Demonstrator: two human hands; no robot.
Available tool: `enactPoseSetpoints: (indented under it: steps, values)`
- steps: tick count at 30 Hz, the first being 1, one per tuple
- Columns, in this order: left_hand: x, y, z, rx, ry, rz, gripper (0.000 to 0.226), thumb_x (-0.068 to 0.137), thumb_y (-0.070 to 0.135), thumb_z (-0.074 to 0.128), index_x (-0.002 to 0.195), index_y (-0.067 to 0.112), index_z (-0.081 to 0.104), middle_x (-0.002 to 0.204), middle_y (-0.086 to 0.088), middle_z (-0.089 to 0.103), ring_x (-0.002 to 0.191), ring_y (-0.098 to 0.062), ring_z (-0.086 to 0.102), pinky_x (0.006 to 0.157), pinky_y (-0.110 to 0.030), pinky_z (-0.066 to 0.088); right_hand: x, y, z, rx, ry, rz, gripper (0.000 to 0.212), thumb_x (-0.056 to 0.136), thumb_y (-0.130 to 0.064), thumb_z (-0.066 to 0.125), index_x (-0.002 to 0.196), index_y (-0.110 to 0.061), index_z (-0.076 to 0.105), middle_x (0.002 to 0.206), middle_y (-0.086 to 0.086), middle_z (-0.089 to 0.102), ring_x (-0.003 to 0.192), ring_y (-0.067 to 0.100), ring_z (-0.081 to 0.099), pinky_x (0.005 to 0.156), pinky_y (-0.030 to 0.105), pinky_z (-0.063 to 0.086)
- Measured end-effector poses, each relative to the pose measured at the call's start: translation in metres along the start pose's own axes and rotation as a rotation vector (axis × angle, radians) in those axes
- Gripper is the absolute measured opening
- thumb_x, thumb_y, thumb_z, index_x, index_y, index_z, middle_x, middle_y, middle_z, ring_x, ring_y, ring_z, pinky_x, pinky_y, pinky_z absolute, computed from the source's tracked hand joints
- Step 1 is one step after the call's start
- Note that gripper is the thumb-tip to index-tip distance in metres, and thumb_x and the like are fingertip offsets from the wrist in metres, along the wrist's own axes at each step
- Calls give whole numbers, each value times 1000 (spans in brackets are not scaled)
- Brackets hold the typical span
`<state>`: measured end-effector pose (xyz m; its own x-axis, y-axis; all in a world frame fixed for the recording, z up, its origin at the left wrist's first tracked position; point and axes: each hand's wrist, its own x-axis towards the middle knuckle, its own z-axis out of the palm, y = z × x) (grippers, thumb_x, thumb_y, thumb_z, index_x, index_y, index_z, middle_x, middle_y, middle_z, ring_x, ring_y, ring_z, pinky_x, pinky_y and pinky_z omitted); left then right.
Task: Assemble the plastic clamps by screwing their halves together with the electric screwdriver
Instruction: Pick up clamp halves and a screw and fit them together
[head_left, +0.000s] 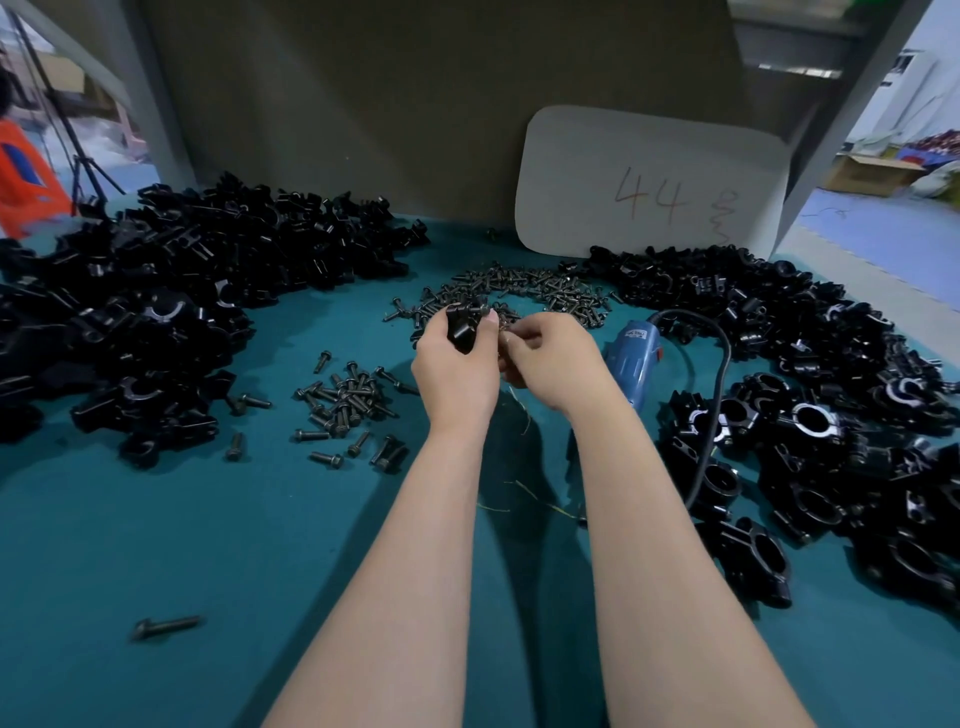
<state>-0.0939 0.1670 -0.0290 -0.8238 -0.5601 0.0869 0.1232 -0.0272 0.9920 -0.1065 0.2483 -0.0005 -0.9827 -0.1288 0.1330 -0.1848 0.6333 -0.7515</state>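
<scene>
My left hand (454, 366) grips a black plastic clamp (464, 326) above the middle of the teal table. Right beside it, my right hand (550, 358) has its fingers curled in, pinching small screws next to the clamp; the screws are mostly hidden by the fingers. The blue electric screwdriver (635, 353) lies on the table just right of my right hand, its black cord (714, 405) looping toward me. A pile of small dark screws (524, 291) lies behind my hands, and a smaller heap of longer bolts (345, 397) lies to the left.
A large heap of black clamp halves (171, 291) covers the left of the table. Assembled clamps and more parts (810, 415) fill the right. A white card marked 44 (649, 187) leans on the back wall. One stray bolt (165, 626) lies near the front left.
</scene>
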Motion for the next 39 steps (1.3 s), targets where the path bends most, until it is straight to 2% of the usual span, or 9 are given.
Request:
enactPoseSetpoints:
  steps: [3, 6, 11, 15, 18, 23, 27, 33, 39]
  values:
    - [0, 1, 0, -23, -13, -31, 14, 91, 26, 64, 96, 13, 66, 98, -5, 71, 95, -23, 66, 91, -43, 52, 1, -2, 5, -121, 43, -24, 20, 99, -23, 46, 93, -10, 60, 90, 10, 66, 82, 24, 61, 71, 33, 48]
    - [-2, 2, 0, -30, -21, -20, 9, 91, 24, 64, 95, 15, 66, 98, -4, 71, 96, -21, 66, 92, -43, 52, 0, -1, 10, -159, 47, -23, 36, 103, -27, 35, 75, -11, 49, 73, 3, 54, 73, 22, 49, 64, 28, 33]
    - [-4, 0, 0, 58, -13, 23, 11, 92, 29, 62, 94, 18, 63, 93, 2, 69, 93, -19, 65, 84, -33, 53, 1, 4, 7, -82, 96, 21, 46, 102, -35, 36, 66, -10, 48, 62, -1, 48, 64, 17, 46, 58, 30, 30]
    - [-4, -3, -2, 207, 19, 65, 14, 93, 33, 59, 90, 20, 60, 83, 8, 64, 90, -21, 63, 71, -31, 48, 2, -1, -2, 54, 165, -93, 7, 93, -29, 59, 90, -23, 57, 76, -15, 54, 69, -3, 50, 58, 7, 39]
    - [-4, -4, -2, 266, 17, 105, 20, 93, 35, 58, 93, 15, 62, 81, 7, 62, 85, -21, 62, 69, -29, 45, 2, -4, -2, 22, 153, -169, 9, 89, -16, 63, 90, -25, 60, 83, -12, 59, 70, -5, 51, 61, -3, 35]
    - [-8, -5, 1, 318, 4, 143, 30, 93, 42, 55, 106, 15, 61, 85, 5, 64, 80, -19, 60, 68, -28, 44, 1, -4, 0, 43, 196, -158, 10, 91, -14, 60, 88, -23, 59, 78, -15, 54, 70, -5, 49, 58, -1, 36]
    - [-10, -6, 3, 371, -11, 167, 30, 95, 44, 53, 101, 14, 56, 71, 14, 51, 73, -19, 54, 64, -29, 39, 1, -3, 0, 50, 209, -140, 6, 93, -16, 58, 92, -22, 57, 82, -12, 55, 74, -1, 50, 60, 3, 37]
    - [-9, -5, 2, 506, -41, 179, 33, 96, 34, 48, 114, 7, 54, 91, -10, 65, 85, -30, 61, 66, -35, 43, 2, -5, 4, -50, 172, -107, 15, 99, -24, 48, 107, -12, 54, 111, 5, 58, 98, 17, 50, 80, 24, 34]
    - [-5, -9, 3, 574, -20, 187, 24, 97, 27, 47, 109, 8, 54, 88, -9, 64, 81, -30, 59, 63, -36, 42, 3, -4, 10, -126, 201, -110, 18, 101, -25, 43, 107, -10, 51, 106, 5, 56, 89, 16, 43, 73, 24, 28]
